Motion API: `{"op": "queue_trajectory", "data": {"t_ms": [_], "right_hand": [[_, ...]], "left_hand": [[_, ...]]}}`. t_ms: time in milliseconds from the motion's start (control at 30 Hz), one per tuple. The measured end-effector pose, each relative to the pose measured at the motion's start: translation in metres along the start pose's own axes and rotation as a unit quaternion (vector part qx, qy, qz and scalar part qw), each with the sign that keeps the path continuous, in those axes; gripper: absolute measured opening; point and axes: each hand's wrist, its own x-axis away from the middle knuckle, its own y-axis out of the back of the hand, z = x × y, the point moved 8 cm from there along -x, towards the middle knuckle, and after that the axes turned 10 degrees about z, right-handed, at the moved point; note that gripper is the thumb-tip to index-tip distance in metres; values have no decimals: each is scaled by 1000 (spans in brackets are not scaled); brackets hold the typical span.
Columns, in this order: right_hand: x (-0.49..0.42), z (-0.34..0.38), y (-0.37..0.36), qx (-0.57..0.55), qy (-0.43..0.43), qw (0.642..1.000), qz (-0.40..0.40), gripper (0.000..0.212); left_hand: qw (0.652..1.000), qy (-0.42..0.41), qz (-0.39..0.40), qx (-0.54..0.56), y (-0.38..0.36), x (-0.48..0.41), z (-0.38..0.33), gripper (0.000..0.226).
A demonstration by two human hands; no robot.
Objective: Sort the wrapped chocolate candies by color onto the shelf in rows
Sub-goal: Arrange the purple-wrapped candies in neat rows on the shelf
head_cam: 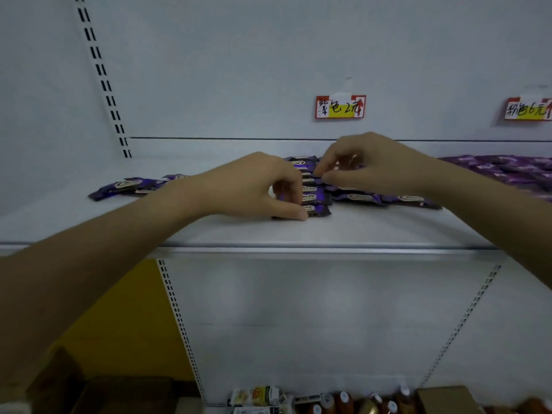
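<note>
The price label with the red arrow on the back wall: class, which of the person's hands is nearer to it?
Right. The right hand is raised just below the price label; the left hand sits lower and further left, on the candy column.

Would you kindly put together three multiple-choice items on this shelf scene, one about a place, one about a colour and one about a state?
1. Where do the purple wrapped candies lie?
A. on the white shelf
B. on the lower shelf among the bottles
C. in a cardboard box

2. What colour is the middle band of the price tag above the hands?
A. green
B. yellow
C. blue

3. What is the left hand doing?
A. hanging at the person's side
B. resting flat and open on bare shelf
C. pinching a candy at the front of the row

Answers: 1 A, the wrappers rest on the white shelf. 2 B, the tag shows a yellow band between red edges. 3 C, its thumb and fingers close on the front wrapper.
</note>
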Motion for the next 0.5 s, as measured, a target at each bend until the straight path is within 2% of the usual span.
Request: {"op": "queue_trajectory", "data": {"t_ms": [167,233,333,400,500], "right_hand": [[-39,31,-18,1,9,999,32,14],[-52,49,-36,11,20,997,74,21],[-66,67,-67,62,21,989,133,33],[-70,72,-76,98,13,986,134,35],[-72,74,-74,66,-3,988,138,28]], "left_hand": [[997,63,-23,-32,42,30,45,13],[992,114,-2,-60,48,43,79,11],[981,181,41,-61,40,56,121,27],[976,196,84,-35,28,57,135,35],[973,194,123,9,19,55,142,34]]}}
